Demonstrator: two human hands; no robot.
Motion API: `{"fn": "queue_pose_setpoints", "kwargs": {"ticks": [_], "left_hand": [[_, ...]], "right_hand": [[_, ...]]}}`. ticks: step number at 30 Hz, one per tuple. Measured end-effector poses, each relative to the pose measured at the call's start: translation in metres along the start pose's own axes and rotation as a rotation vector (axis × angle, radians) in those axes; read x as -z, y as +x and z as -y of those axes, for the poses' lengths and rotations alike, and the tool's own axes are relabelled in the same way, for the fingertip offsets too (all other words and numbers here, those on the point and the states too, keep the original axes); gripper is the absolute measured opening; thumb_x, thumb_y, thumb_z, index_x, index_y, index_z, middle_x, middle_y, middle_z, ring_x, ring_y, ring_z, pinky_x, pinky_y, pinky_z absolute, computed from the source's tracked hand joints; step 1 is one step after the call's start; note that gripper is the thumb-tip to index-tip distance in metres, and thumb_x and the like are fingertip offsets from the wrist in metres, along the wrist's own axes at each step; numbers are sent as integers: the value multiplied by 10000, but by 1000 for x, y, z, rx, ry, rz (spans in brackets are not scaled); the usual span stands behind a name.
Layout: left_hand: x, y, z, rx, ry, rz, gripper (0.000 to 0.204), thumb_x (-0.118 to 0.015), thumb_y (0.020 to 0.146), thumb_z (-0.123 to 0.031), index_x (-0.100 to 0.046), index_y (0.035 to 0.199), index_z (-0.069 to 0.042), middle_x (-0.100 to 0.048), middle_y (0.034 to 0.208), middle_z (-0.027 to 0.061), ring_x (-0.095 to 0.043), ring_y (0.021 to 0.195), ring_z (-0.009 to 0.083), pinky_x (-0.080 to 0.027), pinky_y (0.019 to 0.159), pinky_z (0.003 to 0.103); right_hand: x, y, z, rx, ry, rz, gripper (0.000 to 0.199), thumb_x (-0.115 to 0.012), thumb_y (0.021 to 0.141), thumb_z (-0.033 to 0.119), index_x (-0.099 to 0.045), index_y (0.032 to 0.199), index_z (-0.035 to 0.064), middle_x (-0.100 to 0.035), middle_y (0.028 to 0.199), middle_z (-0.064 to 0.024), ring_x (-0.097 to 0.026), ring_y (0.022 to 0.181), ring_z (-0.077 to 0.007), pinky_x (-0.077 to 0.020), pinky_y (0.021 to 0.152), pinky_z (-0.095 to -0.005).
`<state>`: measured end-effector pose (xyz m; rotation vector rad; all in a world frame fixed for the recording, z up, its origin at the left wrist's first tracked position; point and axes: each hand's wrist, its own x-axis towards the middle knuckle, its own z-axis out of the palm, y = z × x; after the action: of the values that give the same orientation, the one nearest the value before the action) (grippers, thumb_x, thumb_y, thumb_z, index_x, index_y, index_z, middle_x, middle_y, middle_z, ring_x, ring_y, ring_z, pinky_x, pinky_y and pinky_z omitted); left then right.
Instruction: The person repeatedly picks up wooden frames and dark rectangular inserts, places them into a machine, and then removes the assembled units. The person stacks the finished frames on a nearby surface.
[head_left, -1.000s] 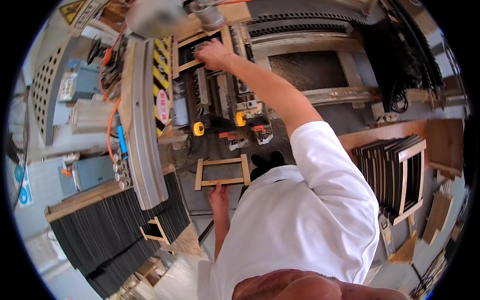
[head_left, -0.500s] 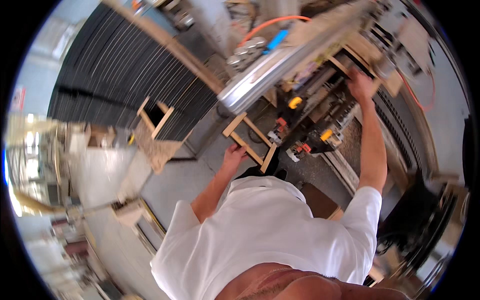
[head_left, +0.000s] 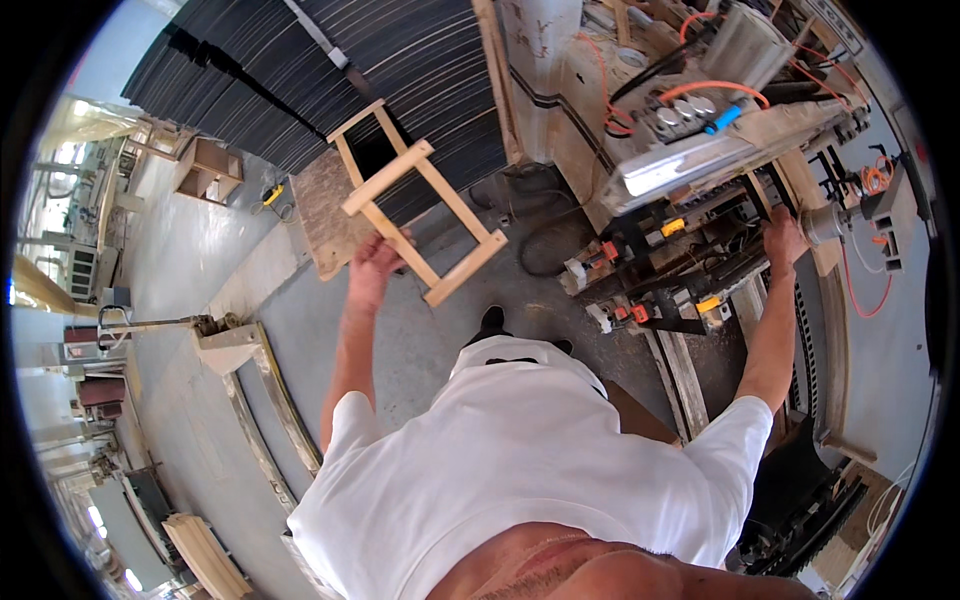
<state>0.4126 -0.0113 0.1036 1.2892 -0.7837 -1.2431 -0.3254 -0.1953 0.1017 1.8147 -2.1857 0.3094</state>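
Observation:
My left hand [head_left: 376, 262] is closed around one rail of a small, light wooden frame [head_left: 466, 268], made of two rails and two crosspieces. It is held up in the air, partly in front of another wooden frame [head_left: 342, 158] that rests by a brown board [head_left: 325, 215]. Out to the right, my right hand [head_left: 784, 240] reaches into a machine, its fingers curled at the end of a wooden frame piece [head_left: 757, 195] set between the machine's parts. The hand and the machine hide much of that piece.
The machine has a silver beam [head_left: 690, 165], yellow-and-red clamps [head_left: 672, 228], orange hoses [head_left: 715, 90] and a blue handle [head_left: 722, 120]. Tall stacks of dark sheets [head_left: 270, 80] stand ahead. A low metal rail frame [head_left: 270, 390] lies left on the grey floor.
My left hand has carried the wooden frame up and leftward, away from the machine. My right hand stays at the machine. The whole view has turned left.

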Motion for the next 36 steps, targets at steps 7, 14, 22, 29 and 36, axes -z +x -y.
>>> {"fn": "queue_pose_setpoints", "kwargs": {"ticks": [7, 14, 22, 29, 36], "left_hand": [[168, 121, -41, -31, -129, 3, 239, -515, 977, -120, -558, 1154, 34, -647, 1063, 97, -648, 975, 205, -549, 858, 330], [201, 229, -37, 104, -70, -39, 192, -590, 944, -128, -611, 1092, -9, -674, 971, 90, -673, 841, 192, -588, 728, 334], [151, 226, -38, -97, 721, -297, 349, -765, 817, -239, -659, 1035, 13, -688, 912, 130, -661, 711, 245, -564, 717, 365], [60, 160, -47, -609, 1238, 51, 531, -769, 763, -299, -613, 1174, -1, -642, 1102, 204, -581, 1051, 374, -456, 928, 447], [51, 194, -13, -502, 1302, 96, 421, -731, 773, -225, -618, 1131, -33, -670, 1046, 190, -630, 1005, 363, -495, 882, 423]], "right_hand": [[55, -21, 95, -164, 371, -299, 304, -664, 889, 287, -652, 1078, 48, -692, 944, -129, -660, 906, -262, -505, 819, -345], [67, -108, 236, -202, 996, -219, 169, -660, 875, 47, -631, 1025, -25, -668, 919, -56, -608, 811, -122, -481, 743, -259], [47, -222, 281, -396, 885, -31, 185, -673, 885, 70, -654, 1054, -3, -659, 881, -10, -595, 798, -80, -486, 759, -233], [65, -271, 289, -487, 857, -22, 156, -674, 868, 47, -657, 1016, 0, -662, 881, -24, -594, 796, -81, -489, 736, -235], [125, -321, 246, -462, 810, -168, 106, -646, 869, 11, -640, 974, -5, -674, 1066, -110, -647, 842, -142, -521, 762, -269]]}}
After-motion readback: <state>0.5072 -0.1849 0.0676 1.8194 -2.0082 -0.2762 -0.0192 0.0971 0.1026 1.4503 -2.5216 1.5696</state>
